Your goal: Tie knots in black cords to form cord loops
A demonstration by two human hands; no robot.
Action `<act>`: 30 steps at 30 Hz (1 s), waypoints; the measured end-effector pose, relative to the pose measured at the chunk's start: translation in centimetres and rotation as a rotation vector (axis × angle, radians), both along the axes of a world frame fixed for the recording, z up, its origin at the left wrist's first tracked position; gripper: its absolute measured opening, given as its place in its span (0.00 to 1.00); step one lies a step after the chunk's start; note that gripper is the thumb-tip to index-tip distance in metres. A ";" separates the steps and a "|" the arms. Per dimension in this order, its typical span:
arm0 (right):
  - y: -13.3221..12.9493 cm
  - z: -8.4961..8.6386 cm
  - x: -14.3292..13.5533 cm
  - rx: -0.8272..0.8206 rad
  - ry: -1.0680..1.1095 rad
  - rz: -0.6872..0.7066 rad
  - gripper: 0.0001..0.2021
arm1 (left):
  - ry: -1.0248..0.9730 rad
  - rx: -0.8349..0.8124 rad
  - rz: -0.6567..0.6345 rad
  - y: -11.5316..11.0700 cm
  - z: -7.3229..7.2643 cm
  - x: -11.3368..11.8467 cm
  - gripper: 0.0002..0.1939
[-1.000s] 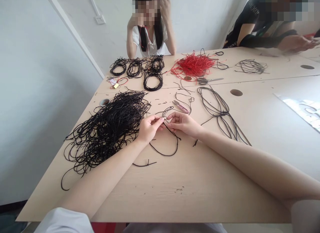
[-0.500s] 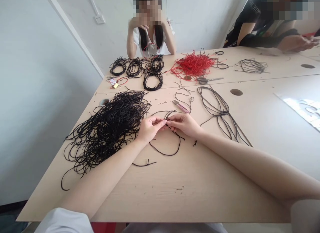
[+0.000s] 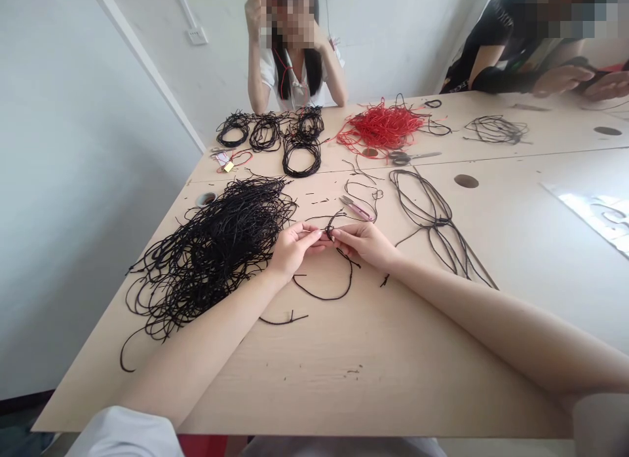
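Observation:
Between my two hands is a black cord (image 3: 350, 283), its lower part looping down onto the table and a small tangle or knot showing at the fingertips. My left hand (image 3: 295, 245) pinches it from the left with thumb and fingers closed. From the right, my right hand (image 3: 361, 241) pinches the same cord, thumb close to the knot. The exact shape of the knot is too small to make out. A large heap of black cords (image 3: 221, 247) lies beside my left hand. Just beyond my right hand rest pink-handled thread snips (image 3: 357, 208).
Coiled black cord bundles (image 3: 301, 157), a red cord pile (image 3: 381, 126) and black scissors (image 3: 400, 158) lie farther back. A tied bundle of long cords (image 3: 439, 221) is at right. The table (image 3: 314, 378) has round holes. Two people sit across and at far right.
My fingertips have parted slightly, so the knot shows more between them. The person across has raised one hand beside the head; the person at far right has shifted their hands.

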State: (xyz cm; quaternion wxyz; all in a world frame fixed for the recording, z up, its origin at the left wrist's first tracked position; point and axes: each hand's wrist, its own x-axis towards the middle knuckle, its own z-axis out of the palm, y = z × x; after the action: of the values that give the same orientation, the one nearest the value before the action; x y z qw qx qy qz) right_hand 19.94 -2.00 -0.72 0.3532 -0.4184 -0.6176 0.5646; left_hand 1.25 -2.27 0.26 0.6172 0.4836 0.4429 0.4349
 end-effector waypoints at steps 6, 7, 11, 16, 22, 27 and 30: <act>0.0 -0.2 0.0 -0.020 -0.040 -0.001 0.23 | -0.078 -0.035 0.019 0.1 0.0 0.0 0.08; 0.0 -0.2 0.0 -0.029 -0.030 -0.008 0.23 | -0.088 -0.037 0.019 0.1 0.0 -0.1 0.07; 0.0 -0.3 -0.1 -0.093 0.082 -0.042 0.21 | -0.133 -0.027 0.025 0.3 -0.2 -0.1 0.05; 0.1 -0.4 -0.2 -0.166 0.182 -0.097 0.18 | -0.173 -0.031 0.011 0.3 -0.3 -0.1 0.05; -0.1 -0.1 -0.2 -0.086 0.117 -0.070 0.19 | -0.115 -0.045 -0.029 0.0 0.1 0.0 0.09; -0.2 -0.2 -0.2 -0.050 0.087 -0.057 0.18 | -0.006 0.015 -0.006 -0.2 0.1 0.2 0.13; -0.2 -0.1 -0.2 -0.003 0.073 -0.069 0.17 | 0.018 0.045 -0.004 -0.2 -0.2 0.2 0.12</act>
State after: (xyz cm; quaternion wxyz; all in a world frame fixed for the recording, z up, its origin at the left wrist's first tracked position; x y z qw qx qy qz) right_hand 19.75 -2.24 -0.82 0.3943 -0.4190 -0.5887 0.5678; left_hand 1.48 -2.50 0.02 0.6032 0.5021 0.4374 0.4391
